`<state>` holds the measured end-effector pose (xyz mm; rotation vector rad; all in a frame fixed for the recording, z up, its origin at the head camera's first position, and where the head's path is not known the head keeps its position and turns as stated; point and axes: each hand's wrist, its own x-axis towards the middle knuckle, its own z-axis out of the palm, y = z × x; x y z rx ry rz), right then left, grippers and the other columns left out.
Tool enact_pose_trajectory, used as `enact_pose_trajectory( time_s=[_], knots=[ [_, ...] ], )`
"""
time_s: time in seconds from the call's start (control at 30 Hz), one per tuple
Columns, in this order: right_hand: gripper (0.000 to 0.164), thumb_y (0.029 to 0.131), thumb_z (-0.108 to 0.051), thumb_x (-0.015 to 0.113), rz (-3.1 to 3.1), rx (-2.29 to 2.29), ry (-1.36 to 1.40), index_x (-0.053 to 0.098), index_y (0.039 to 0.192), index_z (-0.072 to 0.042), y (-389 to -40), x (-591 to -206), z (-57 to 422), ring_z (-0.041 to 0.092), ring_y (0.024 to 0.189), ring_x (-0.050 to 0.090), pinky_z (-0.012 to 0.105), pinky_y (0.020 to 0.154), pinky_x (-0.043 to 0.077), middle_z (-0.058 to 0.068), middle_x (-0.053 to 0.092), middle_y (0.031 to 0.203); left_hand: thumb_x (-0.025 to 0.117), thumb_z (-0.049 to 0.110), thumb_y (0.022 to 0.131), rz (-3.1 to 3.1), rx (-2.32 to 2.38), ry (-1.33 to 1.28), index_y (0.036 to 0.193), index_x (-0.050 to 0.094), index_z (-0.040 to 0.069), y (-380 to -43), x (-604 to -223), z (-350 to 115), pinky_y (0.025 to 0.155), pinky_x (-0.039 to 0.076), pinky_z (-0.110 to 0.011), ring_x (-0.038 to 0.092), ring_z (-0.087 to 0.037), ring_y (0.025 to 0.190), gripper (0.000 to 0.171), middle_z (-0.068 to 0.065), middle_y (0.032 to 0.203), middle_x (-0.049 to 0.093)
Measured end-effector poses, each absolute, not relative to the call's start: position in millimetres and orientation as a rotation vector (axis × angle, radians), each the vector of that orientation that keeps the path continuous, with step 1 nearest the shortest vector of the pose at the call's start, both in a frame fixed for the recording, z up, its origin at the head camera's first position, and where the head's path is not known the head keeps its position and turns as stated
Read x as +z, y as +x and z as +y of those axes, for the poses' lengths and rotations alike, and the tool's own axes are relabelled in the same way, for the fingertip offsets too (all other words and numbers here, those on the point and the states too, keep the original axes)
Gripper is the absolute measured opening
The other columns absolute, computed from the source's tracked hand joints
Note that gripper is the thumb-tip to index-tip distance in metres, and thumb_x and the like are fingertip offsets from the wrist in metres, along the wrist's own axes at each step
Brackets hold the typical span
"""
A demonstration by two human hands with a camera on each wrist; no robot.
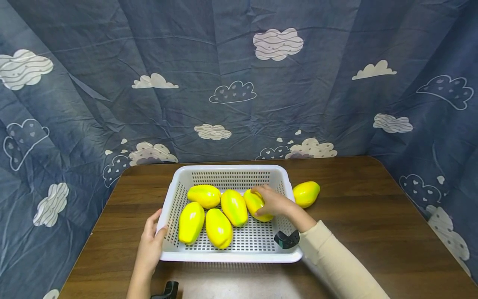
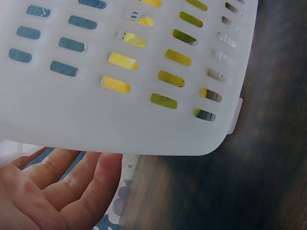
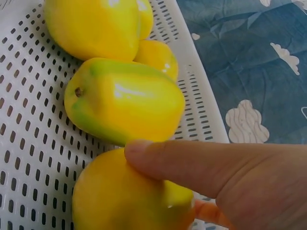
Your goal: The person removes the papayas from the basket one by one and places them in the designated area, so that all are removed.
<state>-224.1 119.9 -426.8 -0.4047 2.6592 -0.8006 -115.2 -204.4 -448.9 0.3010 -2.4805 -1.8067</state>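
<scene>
A white perforated plastic basket (image 1: 231,258) stands on the table with several yellow papayas in it, some with greenish patches. My right hand (image 1: 274,202) reaches over the basket's right side and grips the rightmost papaya (image 1: 254,204). In the right wrist view the thumb lies along the top of that papaya (image 3: 129,196), right beside a neighbouring papaya (image 3: 127,103). At the left side, my left hand (image 1: 150,245) holds the basket's rim, thumb on the upper edge and fingers on the outside. The left wrist view shows those fingers (image 2: 88,182) against the basket's rim (image 2: 144,139).
Outside the basket, another yellow papaya (image 1: 306,194) lies on the table close to its right wall. The brown wooden table (image 1: 373,232) extends to both sides. Behind it hangs a blue cloth (image 1: 231,54) with printed clouds.
</scene>
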Motion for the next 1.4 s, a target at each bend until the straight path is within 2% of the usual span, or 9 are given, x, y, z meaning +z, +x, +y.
enact_pose_trajectory(
  time_s=[0.23,0.5,0.73,0.97,1.4],
  knots=[
    [0.066,0.069,-0.013,0.076,2.677,-0.872,-0.477,0.048,0.129,-0.011,-225,-427,122,0.028,0.114,0.041,0.046,0.092,0.036,0.012,0.039,0.131,0.039,0.007,0.093,-2.476,-1.813,0.296,0.138,0.026,0.013,-115,-449,-205,0.078,0.047,-0.040,0.054,-0.034,0.101,0.048,-0.022,0.123,0.048],
    [0.066,0.070,-0.016,0.075,2.708,-0.964,-0.517,0.047,0.129,-0.012,-227,-427,125,0.027,0.111,0.043,0.045,0.089,0.038,0.011,0.039,0.131,0.039,0.008,0.093,-2.478,-1.820,0.299,0.138,0.026,0.014,-116,-450,-205,0.081,0.046,-0.043,0.053,-0.034,0.103,0.048,-0.022,0.126,0.046],
    [0.066,0.071,-0.015,0.074,2.697,-1.074,-0.603,0.045,0.131,-0.012,-229,-426,127,0.026,0.113,0.041,0.044,0.089,0.038,0.010,0.037,0.132,0.039,0.006,0.093,-2.457,-1.831,0.286,0.138,0.026,0.013,-116,-451,-206,0.076,0.048,-0.038,0.055,-0.034,0.099,0.048,-0.023,0.123,0.048],
    [0.068,0.072,-0.016,0.074,2.691,-1.202,-0.666,0.043,0.132,-0.016,-231,-424,129,0.027,0.117,0.038,0.046,0.090,0.036,0.008,0.034,0.135,0.039,0.007,0.093,-2.453,-1.836,0.281,0.138,0.026,0.012,-116,-450,-205,0.076,0.048,-0.038,0.055,-0.033,0.099,0.047,-0.022,0.123,0.048],
    [0.068,0.071,-0.015,0.075,2.752,-1.432,-0.677,0.043,0.131,-0.019,-230,-420,132,0.025,0.113,0.041,0.042,0.091,0.038,0.004,0.031,0.135,0.039,0.006,0.093,-2.440,-1.842,0.273,0.138,0.027,0.013,-116,-452,-205,0.076,0.048,-0.042,0.054,-0.034,0.099,0.047,-0.023,0.122,0.048]
  ],
)
